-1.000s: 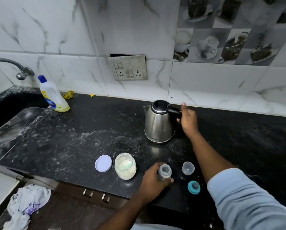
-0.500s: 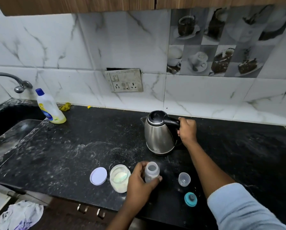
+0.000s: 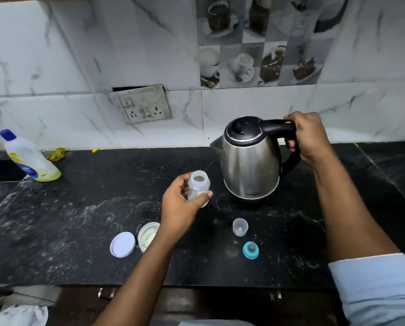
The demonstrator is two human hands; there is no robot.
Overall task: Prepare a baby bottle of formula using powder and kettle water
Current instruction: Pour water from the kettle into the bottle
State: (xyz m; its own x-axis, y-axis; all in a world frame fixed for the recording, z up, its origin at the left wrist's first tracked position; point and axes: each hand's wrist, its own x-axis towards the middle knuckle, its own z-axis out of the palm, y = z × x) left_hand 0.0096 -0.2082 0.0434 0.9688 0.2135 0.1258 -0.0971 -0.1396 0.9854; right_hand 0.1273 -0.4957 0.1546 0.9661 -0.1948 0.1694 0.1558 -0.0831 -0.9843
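Spanning the view, the black counter (image 3: 79,220) lies under the upright steel kettle (image 3: 250,165), whose handle the right hand (image 3: 311,137) grips. Just left, the left hand (image 3: 180,205) holds the open baby bottle (image 3: 198,184), with the powder jar (image 3: 147,235) and its lid (image 3: 122,244) nearer.

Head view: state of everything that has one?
Kettle, upright, lid shut, handle held by right grip.
Baby bottle, uncapped, mouth up, held by left grip.
Powder jar, open, on the counter.
Jar lid, off, lying beside the jar.
Clear cap, off the bottle, on the counter.
Teal nipple ring, off the bottle, on the counter.
Detergent bottle, capped.
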